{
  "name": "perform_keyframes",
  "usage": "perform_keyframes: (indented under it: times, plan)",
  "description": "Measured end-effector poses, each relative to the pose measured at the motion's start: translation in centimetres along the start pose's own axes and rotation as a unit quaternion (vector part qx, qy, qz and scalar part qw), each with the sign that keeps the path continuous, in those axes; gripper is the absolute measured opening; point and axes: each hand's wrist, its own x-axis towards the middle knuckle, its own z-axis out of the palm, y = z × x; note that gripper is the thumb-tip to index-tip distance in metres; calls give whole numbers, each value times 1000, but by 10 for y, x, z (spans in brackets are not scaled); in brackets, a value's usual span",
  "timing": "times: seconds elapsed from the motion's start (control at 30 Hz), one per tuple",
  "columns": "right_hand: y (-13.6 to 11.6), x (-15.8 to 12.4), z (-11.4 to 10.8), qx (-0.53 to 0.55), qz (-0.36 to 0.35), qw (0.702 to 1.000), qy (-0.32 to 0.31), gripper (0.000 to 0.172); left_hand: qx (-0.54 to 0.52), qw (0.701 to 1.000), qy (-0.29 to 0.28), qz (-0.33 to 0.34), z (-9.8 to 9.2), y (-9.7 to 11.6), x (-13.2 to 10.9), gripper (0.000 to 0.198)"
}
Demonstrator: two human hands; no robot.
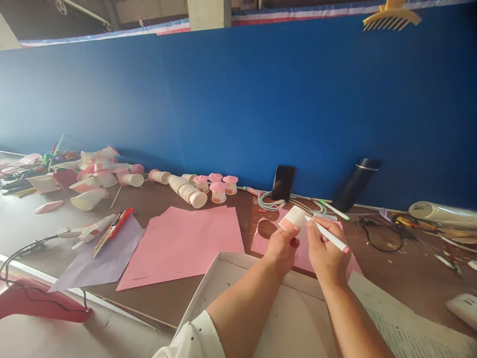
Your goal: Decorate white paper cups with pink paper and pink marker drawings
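My left hand (283, 248) is closed around a white paper cup (297, 217), tilted, with an orange-pink window and a coloured patch drawn on its side. In my right hand (328, 258) is a white marker (331, 236) with a pink end, its tip close to the cup's wall; I cannot tell if it touches. Beneath both hands lies pink paper (263, 243) with a round hole cut in it. Several small cup houses with pink paper roofs (218, 187) stand farther back, beside a lying stack of paper cups (187, 191).
Pink sheets (186, 243), a lilac sheet (100, 256), a glue gun (85, 229) and a red utility knife (114, 229) lie left. A phone (283, 182) and black bottle (356, 184) lean on the blue partition (238, 99). An open white box (298, 318) sits under my forearms.
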Motion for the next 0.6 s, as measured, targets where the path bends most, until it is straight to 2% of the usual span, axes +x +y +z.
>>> perform_keyframes:
  times: [0.37,0.6]
  plan:
    - [1,-1,0,0,20,1000,0,27,4,1000,-10,3,0,0,0,38]
    - [2,0,1,4,8,1000,0,30,7,1000,-12,-1,-3,-2,2,36]
